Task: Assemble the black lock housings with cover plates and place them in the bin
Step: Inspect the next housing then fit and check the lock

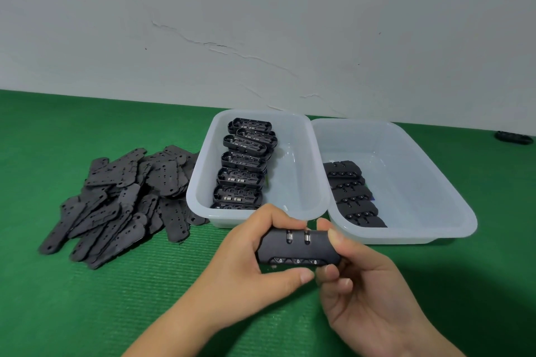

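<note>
Both hands hold one black lock housing point(293, 248) above the green mat, dial side up, with number wheels showing along its near edge. My left hand point(249, 264) grips its left end, thumb underneath. My right hand point(365, 293) pinches its right end. Whether a cover plate sits on its underside is hidden. A row of open housings point(242, 166) fills the left side of the left translucent bin point(298, 182). Several assembled locks point(352, 194) lie in a row along the left wall of the right bin point(420, 182). A pile of flat black cover plates point(121, 200) lies left of the bins.
The green mat point(87, 313) covers the table up to a grey wall at the back. A small dark object point(514, 138) lies at the far right edge near the wall. The two bins touch side by side just beyond my hands.
</note>
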